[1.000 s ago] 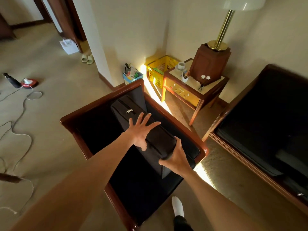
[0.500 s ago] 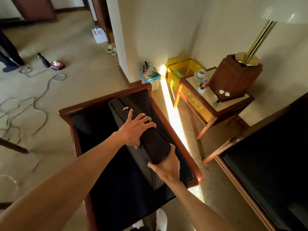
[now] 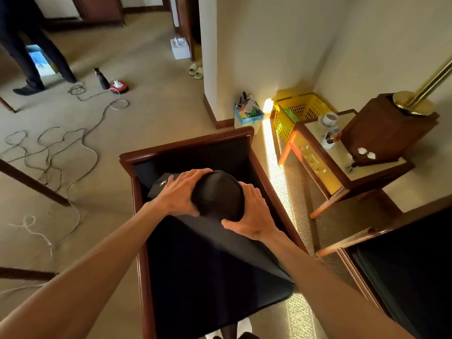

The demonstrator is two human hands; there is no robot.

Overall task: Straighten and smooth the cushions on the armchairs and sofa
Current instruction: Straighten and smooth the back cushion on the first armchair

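Note:
A wood-framed armchair (image 3: pixel 186 145) stands below me with a black seat cushion (image 3: pixel 210 270) in it. A black back cushion (image 3: pixel 219 194) with a zipper stands on end inside the chair, its near end bulging up between my hands. My left hand (image 3: pixel 182 192) grips its left side with fingers curled over the top. My right hand (image 3: pixel 249 214) clasps its right and lower side. A second dark seat, the sofa (image 3: pixel 411 260), shows at the right edge.
A side table (image 3: pixel 325 152) with a cup, a wooden lamp base and a brass lamp pole stands right of the chair. A yellow basket (image 3: pixel 298 111) and a small bin sit by the wall. Cables (image 3: pixel 56 148) trail over the carpet at left, where another person's legs stand.
Both hands have closed around the end of the back cushion and turned it toward me, so it now bulges between them. My view has swung left and forward over the chair.

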